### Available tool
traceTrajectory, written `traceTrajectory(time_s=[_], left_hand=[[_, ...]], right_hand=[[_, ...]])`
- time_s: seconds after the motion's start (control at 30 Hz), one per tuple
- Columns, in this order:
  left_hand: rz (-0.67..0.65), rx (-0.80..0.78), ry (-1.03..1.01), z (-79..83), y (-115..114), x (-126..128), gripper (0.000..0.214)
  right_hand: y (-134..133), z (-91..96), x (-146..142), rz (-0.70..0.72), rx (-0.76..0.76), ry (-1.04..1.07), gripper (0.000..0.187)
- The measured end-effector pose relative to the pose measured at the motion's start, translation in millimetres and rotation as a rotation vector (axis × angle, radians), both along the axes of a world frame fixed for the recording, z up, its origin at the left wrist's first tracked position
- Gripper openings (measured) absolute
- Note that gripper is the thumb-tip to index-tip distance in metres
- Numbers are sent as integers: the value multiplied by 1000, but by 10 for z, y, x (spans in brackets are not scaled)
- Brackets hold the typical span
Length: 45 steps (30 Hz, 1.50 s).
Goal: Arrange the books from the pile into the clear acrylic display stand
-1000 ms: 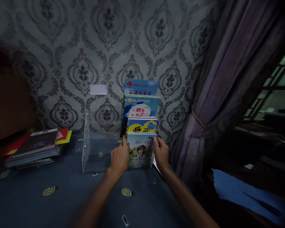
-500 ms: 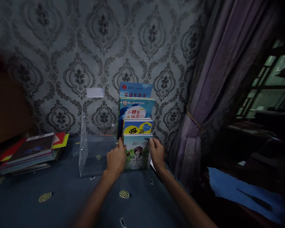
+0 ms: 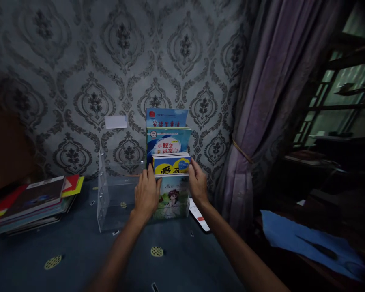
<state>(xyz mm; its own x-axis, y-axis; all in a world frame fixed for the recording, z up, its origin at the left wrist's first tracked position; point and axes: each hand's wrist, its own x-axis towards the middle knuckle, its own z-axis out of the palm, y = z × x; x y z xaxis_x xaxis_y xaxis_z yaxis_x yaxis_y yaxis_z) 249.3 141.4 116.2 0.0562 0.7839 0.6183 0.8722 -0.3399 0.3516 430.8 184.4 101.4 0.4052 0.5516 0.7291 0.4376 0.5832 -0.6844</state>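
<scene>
Several children's books stand upright in a clear acrylic rack (image 3: pixel 105 194) against the patterned wall. At the front is a green book with a cartoon girl (image 3: pixel 172 200), behind it a yellow and blue book (image 3: pixel 170 165), then two taller blue ones (image 3: pixel 167 140). My left hand (image 3: pixel 147 194) presses on the left edges of the front books, fingers curled round them. On the right edges, my right hand (image 3: pixel 197 182) grips at the height of the yellow and blue book. The rack's left half holds nothing.
A flat pile of books (image 3: pixel 33 200) lies at the left on the blue dotted cloth (image 3: pixel 79 251). A flat white thing (image 3: pixel 199 215) lies right of the rack. A purple curtain (image 3: pixel 261 113) hangs at the right, with a blue cloth (image 3: pixel 304 243) below it.
Both hands have slid up from the sides of the front green book to the yellow and blue book behind it. The view has shifted a little to the right.
</scene>
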Motion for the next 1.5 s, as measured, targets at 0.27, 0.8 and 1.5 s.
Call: traceTrajectory(time_s=[0.27, 0.8, 1.5], left_hand=[[-40, 32, -81, -33, 64, 24, 49], [-166, 1, -154, -54, 34, -83, 47], [-233, 6, -193, -395, -27, -224, 24]], right_hand=[[-32, 39, -46, -32, 25, -22, 46], [-94, -28, -19, 65, -14, 9, 45], [-308, -349, 143, 20, -67, 46, 49]])
